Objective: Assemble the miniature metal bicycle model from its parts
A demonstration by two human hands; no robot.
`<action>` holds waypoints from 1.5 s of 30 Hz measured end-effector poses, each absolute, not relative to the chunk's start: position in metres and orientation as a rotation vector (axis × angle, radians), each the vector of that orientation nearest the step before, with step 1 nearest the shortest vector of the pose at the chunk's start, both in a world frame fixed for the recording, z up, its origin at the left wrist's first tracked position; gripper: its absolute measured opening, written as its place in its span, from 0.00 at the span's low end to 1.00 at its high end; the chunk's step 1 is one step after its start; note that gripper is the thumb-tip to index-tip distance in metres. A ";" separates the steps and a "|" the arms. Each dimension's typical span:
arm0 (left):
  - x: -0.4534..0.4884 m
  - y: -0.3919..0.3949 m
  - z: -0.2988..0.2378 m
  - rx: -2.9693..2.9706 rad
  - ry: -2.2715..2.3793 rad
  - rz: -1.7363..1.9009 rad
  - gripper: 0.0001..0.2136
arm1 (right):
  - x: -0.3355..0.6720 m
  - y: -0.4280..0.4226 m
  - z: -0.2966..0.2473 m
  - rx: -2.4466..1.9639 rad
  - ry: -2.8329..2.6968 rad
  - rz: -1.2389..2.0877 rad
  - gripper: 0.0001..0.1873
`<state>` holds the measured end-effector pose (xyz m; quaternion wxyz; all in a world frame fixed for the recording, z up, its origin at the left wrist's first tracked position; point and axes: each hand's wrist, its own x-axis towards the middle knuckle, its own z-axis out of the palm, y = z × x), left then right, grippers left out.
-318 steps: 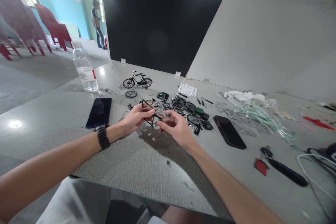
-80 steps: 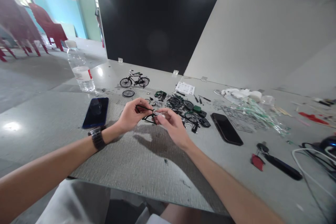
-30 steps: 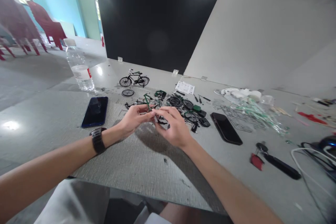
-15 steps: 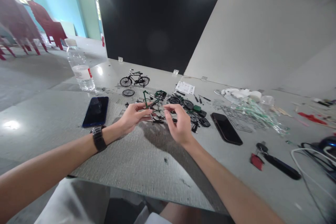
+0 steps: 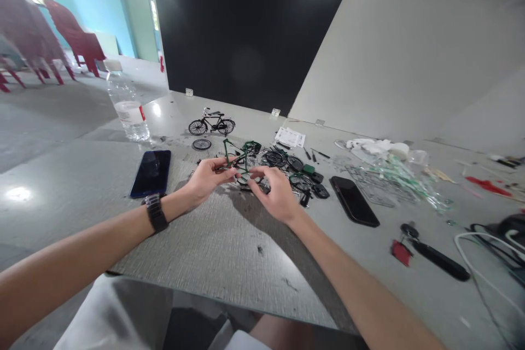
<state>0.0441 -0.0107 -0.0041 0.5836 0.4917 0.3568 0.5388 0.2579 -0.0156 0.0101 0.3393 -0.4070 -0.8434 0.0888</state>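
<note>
My left hand (image 5: 207, 179) pinches a small green model bicycle frame (image 5: 235, 157) and holds it just above the grey table (image 5: 229, 251). My right hand (image 5: 275, 196) is right beside it, fingers curled around a small dark part at the frame's lower end; what that part is I cannot make out. A black watch sits on my left wrist (image 5: 156, 212). Behind my hands lies a heap of loose wheels and black and green parts (image 5: 295, 172). A finished black model bicycle (image 5: 212, 123) stands farther back, with a single loose wheel (image 5: 202, 144) in front of it.
A blue phone (image 5: 151, 172) lies left of my hands, a black phone (image 5: 355, 200) to the right. A water bottle (image 5: 128, 105) stands at the back left. Plastic bags and part sprues (image 5: 389, 172), a black-handled tool (image 5: 441, 264), a red piece (image 5: 400, 252) and cables (image 5: 492, 246) fill the right side.
My right hand has come back in from half a second ago and closed on the lower end of the green frame. My left hand keeps hold of the frame, slightly farther from me.
</note>
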 end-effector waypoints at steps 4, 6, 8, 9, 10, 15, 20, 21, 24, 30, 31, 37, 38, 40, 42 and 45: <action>0.045 -0.013 -0.003 1.126 0.798 1.239 0.19 | 0.256 -0.017 0.008 -0.994 -2.245 0.285 0.17; 0.045 -0.013 -0.001 1.102 0.785 1.213 0.17 | 0.256 -0.016 0.005 -0.959 -2.275 0.269 0.14; 0.044 -0.013 0.000 1.092 0.780 1.177 0.13 | 0.256 -0.014 0.003 -0.932 -2.298 0.213 0.11; 0.044 -0.012 0.000 1.095 0.784 1.161 0.12 | 0.257 -0.014 0.003 -0.922 -2.304 0.176 0.10; 0.043 -0.012 0.000 1.097 0.795 1.149 0.11 | 0.257 -0.014 0.003 -0.915 -2.307 0.141 0.10; 0.041 -0.008 -0.003 1.005 0.827 1.124 0.10 | 0.257 -0.016 0.006 -0.888 -2.261 0.111 0.09; 0.041 -0.008 -0.001 0.877 0.821 1.102 0.07 | 0.253 -0.021 0.007 -0.889 -2.178 0.146 0.07; 0.041 -0.008 0.000 0.864 0.820 1.101 0.06 | 0.253 -0.021 0.007 -0.878 -2.179 0.139 0.07; 0.043 -0.010 0.002 0.831 0.818 1.110 0.06 | 0.251 -0.023 0.009 -0.854 -2.195 0.079 0.07; 0.046 -0.011 0.003 0.769 0.820 1.156 0.04 | 0.247 -0.024 0.007 -0.854 -2.179 0.056 0.07; 0.046 -0.011 0.003 0.769 0.821 1.160 0.04 | 0.247 -0.024 0.007 -0.858 -2.168 0.066 0.07; 0.048 -0.013 0.006 0.828 0.826 1.184 0.06 | 0.242 -0.027 0.012 -0.950 -2.116 0.238 0.05; 0.049 -0.015 0.006 0.849 0.825 1.188 0.07 | 0.241 -0.028 0.013 -0.985 -2.065 0.234 0.05; 0.053 -0.018 0.006 0.917 0.817 1.200 0.09 | 0.237 -0.030 0.015 -1.051 -1.929 0.258 0.09; 0.057 -0.021 0.004 1.011 0.818 1.226 0.11 | 0.233 -0.031 0.014 -1.105 -1.837 0.377 0.12; 0.063 -0.024 -0.001 1.200 0.911 1.296 0.12 | 0.229 -0.032 0.011 -1.158 -1.758 0.644 0.17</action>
